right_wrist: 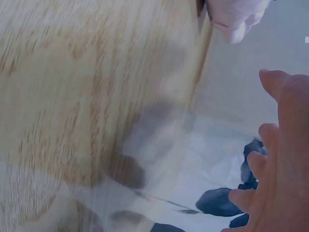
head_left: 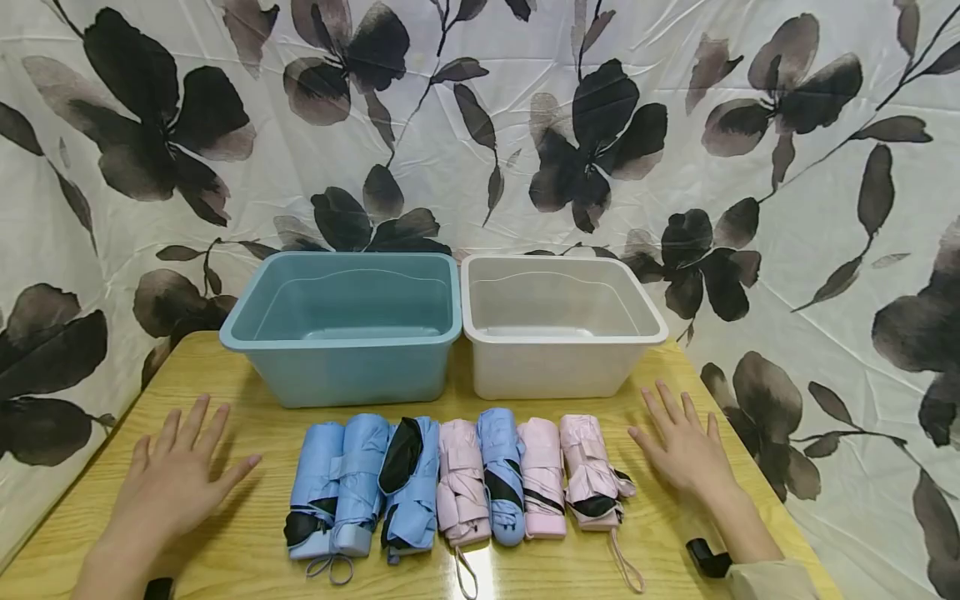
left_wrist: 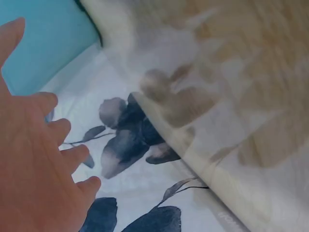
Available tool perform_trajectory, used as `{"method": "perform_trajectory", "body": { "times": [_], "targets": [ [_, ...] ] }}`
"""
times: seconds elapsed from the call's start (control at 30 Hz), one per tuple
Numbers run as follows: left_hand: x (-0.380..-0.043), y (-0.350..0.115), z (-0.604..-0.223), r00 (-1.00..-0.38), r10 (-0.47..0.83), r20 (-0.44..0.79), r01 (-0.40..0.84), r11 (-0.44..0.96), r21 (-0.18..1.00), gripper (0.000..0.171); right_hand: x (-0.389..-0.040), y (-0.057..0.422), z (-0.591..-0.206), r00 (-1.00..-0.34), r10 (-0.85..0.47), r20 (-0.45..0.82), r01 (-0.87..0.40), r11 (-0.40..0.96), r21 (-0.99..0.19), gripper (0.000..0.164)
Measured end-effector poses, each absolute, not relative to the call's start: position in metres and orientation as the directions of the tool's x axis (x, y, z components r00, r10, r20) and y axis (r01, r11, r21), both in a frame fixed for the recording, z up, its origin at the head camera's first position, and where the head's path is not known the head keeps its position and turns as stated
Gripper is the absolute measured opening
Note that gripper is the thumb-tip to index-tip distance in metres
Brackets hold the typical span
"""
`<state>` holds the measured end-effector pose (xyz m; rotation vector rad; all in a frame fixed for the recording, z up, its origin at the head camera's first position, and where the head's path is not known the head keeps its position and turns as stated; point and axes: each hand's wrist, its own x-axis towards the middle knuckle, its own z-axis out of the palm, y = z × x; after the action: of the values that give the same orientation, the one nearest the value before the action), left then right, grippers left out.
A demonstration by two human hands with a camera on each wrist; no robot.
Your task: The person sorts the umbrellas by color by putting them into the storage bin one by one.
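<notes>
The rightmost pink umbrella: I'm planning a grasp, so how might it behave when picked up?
The rightmost pink umbrella may squash a little, as it looks loosely wrapped and creased. Its cord loop, slack on the table, would likely dangle. Its roughly cylindrical shape suggests it could roll if nudged.

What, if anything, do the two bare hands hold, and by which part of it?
Nothing is held: the bare left hand and the bare right hand are spread wide, on either side of the folded blue and pink fabric umbrellas.

Left hand [head_left: 174, 467] and right hand [head_left: 686, 450] flank seven folded umbrellas [head_left: 462, 483].
</notes>
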<state>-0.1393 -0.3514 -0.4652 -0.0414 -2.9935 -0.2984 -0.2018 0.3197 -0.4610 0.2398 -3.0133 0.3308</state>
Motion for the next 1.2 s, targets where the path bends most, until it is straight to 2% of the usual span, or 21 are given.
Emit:
{"method": "perform_trajectory", "body": {
  "times": [0.33, 0.6, 0.8, 1.0, 1.2],
  "targets": [
    [-0.142, -0.348, -0.448, -0.977, 0.019, 0.213, 0.066, 0.974, 0.217, 0.097, -0.196, 0.315, -0.449, -0.972, -0.161, 0.168, -0.197, 0.955, -0.221, 0.079],
    [-0.154, -0.342, -0.419, -0.959, 0.014, 0.283, 0.077, 0.974, 0.215, 0.099, -0.19, 0.3, -0.439, -0.953, -0.206, 0.222, -0.275, 0.897, -0.345, 0.078],
    [-0.169, -0.337, -0.399, -0.947, 0.025, 0.319, 0.099, 0.971, 0.218, 0.097, -0.188, 0.283, -0.443, -0.941, -0.272, 0.2, -0.333, 0.843, -0.422, 0.076],
    [-0.189, -0.331, -0.379, -0.939, 0.072, 0.337, 0.148, 0.967, 0.206, 0.092, -0.19, 0.268, -0.448, -0.927, -0.343, 0.155, -0.375, 0.813, -0.445, 0.077],
    [-0.212, -0.328, -0.364, -0.956, 0.119, 0.269, 0.174, 0.966, 0.19, 0.094, -0.193, 0.262, -0.45, -0.918, -0.384, 0.099, -0.388, 0.818, -0.424, 0.074]
  ]
}}
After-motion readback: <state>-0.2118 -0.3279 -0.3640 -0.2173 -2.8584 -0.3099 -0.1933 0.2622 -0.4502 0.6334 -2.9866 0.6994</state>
